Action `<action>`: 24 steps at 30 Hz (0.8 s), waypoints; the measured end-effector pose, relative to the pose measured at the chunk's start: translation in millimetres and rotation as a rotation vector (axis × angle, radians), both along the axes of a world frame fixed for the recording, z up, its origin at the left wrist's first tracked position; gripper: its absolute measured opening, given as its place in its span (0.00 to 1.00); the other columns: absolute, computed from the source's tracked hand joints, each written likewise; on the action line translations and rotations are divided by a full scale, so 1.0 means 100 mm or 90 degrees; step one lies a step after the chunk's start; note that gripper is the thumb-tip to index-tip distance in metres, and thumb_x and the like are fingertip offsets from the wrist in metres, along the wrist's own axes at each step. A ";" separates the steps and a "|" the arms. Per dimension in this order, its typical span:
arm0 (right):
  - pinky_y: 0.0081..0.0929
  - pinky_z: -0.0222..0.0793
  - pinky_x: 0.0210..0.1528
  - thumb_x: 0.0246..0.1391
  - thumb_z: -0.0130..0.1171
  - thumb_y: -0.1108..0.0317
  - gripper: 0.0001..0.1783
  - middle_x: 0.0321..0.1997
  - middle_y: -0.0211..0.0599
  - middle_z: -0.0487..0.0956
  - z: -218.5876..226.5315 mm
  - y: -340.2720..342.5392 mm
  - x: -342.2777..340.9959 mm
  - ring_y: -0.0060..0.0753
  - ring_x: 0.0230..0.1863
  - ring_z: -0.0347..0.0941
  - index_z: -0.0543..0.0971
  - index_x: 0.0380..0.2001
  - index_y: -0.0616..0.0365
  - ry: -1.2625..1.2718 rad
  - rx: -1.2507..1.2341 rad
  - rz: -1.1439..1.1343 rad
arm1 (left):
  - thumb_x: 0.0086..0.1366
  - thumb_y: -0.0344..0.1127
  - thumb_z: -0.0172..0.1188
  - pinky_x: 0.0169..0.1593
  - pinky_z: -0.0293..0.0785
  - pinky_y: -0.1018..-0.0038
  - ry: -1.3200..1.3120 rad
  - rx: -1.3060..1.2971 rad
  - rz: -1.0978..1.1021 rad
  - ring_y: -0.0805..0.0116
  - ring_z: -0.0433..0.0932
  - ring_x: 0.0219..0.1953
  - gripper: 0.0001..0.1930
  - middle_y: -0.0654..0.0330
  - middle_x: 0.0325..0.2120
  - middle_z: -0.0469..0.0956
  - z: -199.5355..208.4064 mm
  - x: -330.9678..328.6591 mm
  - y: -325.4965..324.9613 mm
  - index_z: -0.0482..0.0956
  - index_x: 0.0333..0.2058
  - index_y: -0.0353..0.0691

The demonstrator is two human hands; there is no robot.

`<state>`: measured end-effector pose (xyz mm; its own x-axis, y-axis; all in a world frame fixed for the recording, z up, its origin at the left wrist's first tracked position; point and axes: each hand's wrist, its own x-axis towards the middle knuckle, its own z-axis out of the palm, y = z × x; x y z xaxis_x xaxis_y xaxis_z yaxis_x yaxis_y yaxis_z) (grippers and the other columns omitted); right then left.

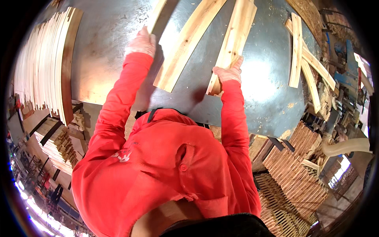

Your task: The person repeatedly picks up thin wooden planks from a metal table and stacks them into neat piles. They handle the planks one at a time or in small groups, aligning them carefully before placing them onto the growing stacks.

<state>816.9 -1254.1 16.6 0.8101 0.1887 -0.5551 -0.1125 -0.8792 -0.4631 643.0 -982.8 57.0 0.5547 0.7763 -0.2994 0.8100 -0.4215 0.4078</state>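
My left hand (141,43) is closed around the near end of a wooden board (162,16), which seems tilted up on its edge. Its far end runs out of view at the top. A second pale board (188,47) lies flat between my hands, touched by neither. On the right, my right hand (231,73) grips the near part of another knotty board (237,31), thumb across its top; a second board may lie under or against it, but I cannot tell. All rest on or just above a grey metal table (260,83).
A tight row of boards on edge (47,63) stands at the table's left. Several loose strips (296,51) lie crossed at its right edge. Beyond the right side are stacked boards (292,170) and a pale hose (347,147). More stacked boards (57,144) sit low at left.
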 end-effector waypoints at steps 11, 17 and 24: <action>0.43 0.73 0.52 0.43 0.68 0.66 0.37 0.45 0.48 0.75 -0.05 -0.35 -0.29 0.48 0.46 0.74 0.64 0.55 0.65 0.537 0.886 -0.244 | 0.53 0.44 0.57 0.65 0.49 0.49 0.041 -0.011 -0.084 0.45 0.47 0.69 0.47 0.41 0.67 0.44 -0.37 0.08 -0.66 0.41 0.68 0.43; 0.29 0.75 0.44 0.39 0.69 0.72 0.42 0.43 0.35 0.76 -0.41 0.63 -0.98 0.30 0.42 0.74 0.61 0.59 0.51 0.253 0.644 -0.135 | 0.58 0.39 0.58 0.50 0.72 0.70 -0.234 -0.314 -0.059 0.52 0.75 0.49 0.40 0.40 0.47 0.74 -0.61 -0.34 0.03 0.51 0.67 0.41; 0.34 0.73 0.47 0.41 0.65 0.64 0.31 0.41 0.43 0.77 -0.42 0.53 -0.95 0.37 0.43 0.75 0.71 0.51 0.61 0.692 0.859 0.030 | 0.50 0.57 0.67 0.59 0.66 0.64 -0.062 -0.274 -0.042 0.50 0.72 0.55 0.55 0.41 0.53 0.71 -0.27 -0.29 -0.15 0.43 0.68 0.41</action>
